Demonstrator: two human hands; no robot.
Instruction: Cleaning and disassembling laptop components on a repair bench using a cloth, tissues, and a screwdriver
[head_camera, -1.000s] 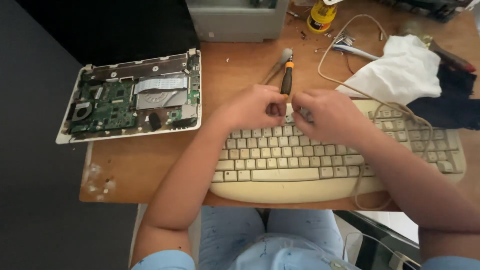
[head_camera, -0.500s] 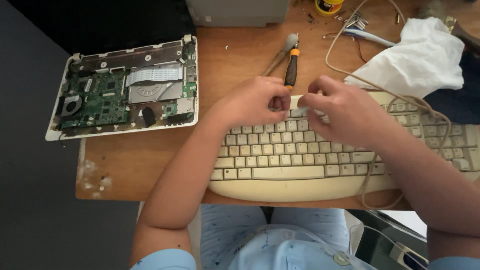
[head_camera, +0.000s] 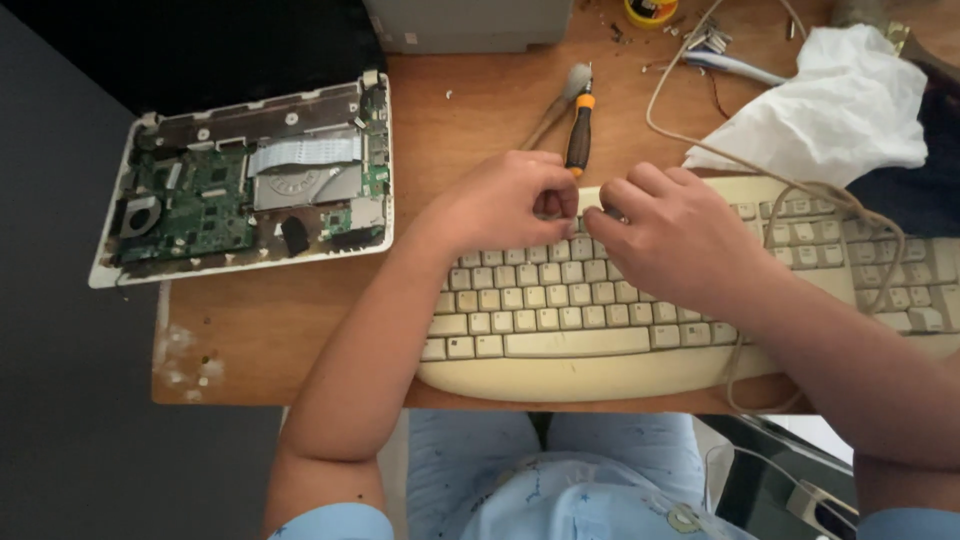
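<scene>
Beige keyboard (head_camera: 640, 320) overhangs desk edge | left hand (head_camera: 505, 205), right hand (head_camera: 670, 235) grips pinched at top row

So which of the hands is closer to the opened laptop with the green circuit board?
Left. The left hand rests on the keyboard's top edge, just right of the opened laptop. The right hand lies farther right, beyond the left hand.
</scene>
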